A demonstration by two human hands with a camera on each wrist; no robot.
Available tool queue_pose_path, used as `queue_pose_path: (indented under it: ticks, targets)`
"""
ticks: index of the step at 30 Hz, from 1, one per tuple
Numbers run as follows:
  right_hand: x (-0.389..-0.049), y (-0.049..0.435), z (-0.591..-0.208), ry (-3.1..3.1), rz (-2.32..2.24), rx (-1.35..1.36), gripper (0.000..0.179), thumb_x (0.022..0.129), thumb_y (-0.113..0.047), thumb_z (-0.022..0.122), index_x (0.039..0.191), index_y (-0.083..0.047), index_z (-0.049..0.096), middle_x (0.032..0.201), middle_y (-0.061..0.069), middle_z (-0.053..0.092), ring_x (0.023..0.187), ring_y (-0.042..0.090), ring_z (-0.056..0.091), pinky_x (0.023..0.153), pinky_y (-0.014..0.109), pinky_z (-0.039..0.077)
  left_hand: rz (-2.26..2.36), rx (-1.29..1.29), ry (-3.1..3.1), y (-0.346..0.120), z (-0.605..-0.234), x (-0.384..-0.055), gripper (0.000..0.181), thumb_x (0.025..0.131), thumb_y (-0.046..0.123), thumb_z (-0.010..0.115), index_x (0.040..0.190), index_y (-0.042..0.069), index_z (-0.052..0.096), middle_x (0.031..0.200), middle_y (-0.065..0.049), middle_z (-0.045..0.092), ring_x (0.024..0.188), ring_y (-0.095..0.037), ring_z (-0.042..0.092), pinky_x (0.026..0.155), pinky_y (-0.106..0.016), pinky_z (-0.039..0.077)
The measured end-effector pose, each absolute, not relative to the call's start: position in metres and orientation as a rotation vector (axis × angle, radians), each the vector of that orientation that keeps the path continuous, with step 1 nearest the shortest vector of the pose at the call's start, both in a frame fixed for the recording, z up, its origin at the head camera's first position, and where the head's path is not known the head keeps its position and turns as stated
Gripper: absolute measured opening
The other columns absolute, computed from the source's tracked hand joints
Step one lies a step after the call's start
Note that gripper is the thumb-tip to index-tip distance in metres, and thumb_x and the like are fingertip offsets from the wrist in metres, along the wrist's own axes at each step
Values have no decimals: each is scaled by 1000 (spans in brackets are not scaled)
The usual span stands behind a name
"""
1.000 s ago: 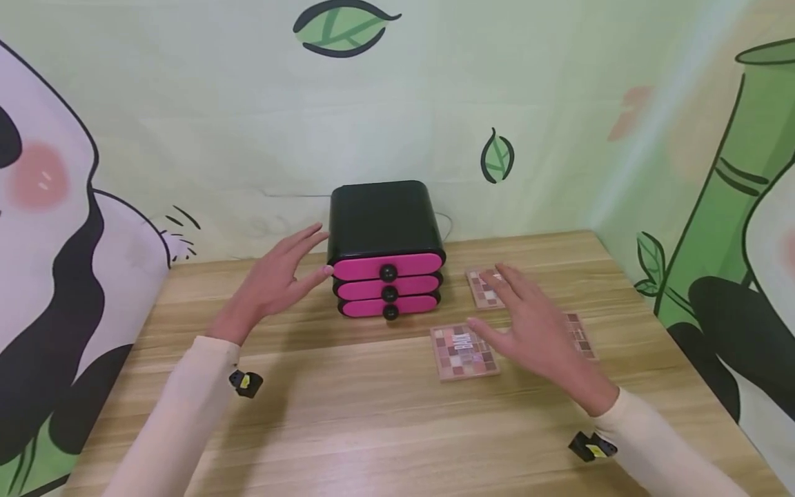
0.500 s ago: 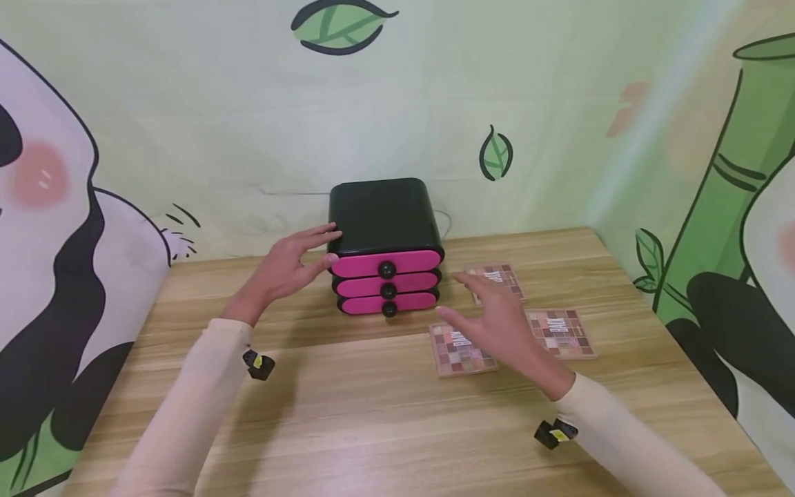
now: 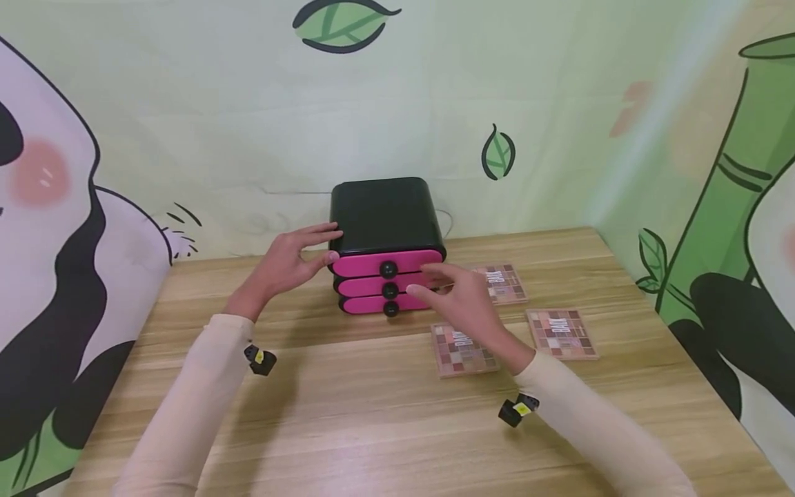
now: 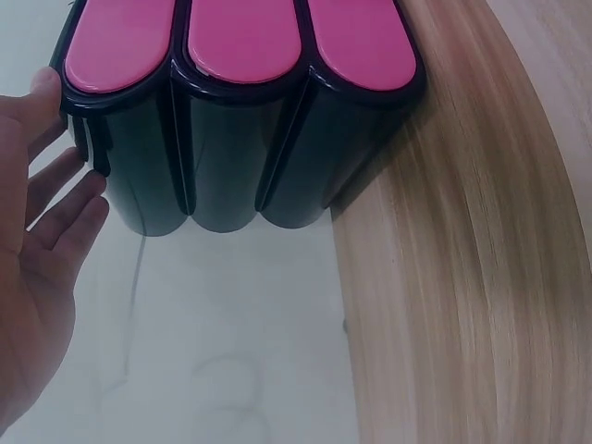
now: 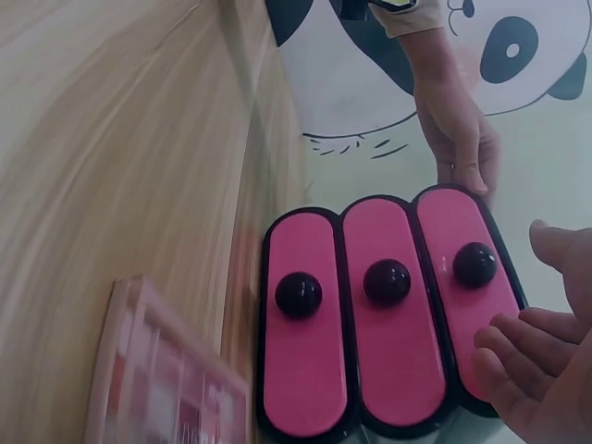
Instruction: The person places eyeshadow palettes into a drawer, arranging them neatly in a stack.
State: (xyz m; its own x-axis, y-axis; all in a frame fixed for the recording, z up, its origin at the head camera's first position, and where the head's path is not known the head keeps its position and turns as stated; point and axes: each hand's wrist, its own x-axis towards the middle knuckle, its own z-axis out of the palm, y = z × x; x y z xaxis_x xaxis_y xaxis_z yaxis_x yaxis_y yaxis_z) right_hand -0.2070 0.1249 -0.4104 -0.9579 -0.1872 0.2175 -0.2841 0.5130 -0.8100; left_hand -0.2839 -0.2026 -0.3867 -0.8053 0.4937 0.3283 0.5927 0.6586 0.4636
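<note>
"See the drawer box (image 3: 385,217)?"
"At the tabletop (image 3: 341,428)'s twelve o'clock, touched at nine by a left hand (image 3: 282,266) with extended fingers."
"At four?"
"Near a right hand (image 3: 462,298) with loose, unclenched fingers."

Drawer unit (image 4: 222,153): three rounded tiers in glossy black, side by side across the upper part of the view.
Pink fronts (image 4: 245,42): one on each tier, framed by a black rim (image 4: 242,93); the middle front has a small pale spot at its rounded end.
Left hand (image 4: 37,268): at the drawer unit's end tier, the one farthest from the counter (image 4: 444,231).
Thumb (image 4: 35,109): tip at that tier's rim.
Fingers (image 4: 79,227): loosely bent, tips touching or just beside the drawer unit's dark side.
Counter: brown wood grain, next to the drawer unit's opposite end tier.
Backdrop (image 4: 250,314): pale, behind the drawer unit, with faint lines.
</note>
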Motion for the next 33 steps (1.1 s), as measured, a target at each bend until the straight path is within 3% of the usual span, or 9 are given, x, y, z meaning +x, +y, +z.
queue_pose_path:
  ticks: [20,33]
  targets:
    - [-228,79,-424,-2496,1421,352,40,82,-41,87,104,-8,80,96,3,79,80,11,73,69,25,60,-849,-908,-2677,-202,-386,-283,51,98,39,68,141,11,63,150,-12,55,139,-36,51,111,-56,42]
    - [-233,73,-425,-2477,1356,346,40,84,-41,85,104,-6,81,98,6,79,79,11,75,68,22,59,-855,-898,-2672,-203,-388,-283,52,97,38,70,141,12,63,150,-12,55,137,-35,53,111,-55,43]
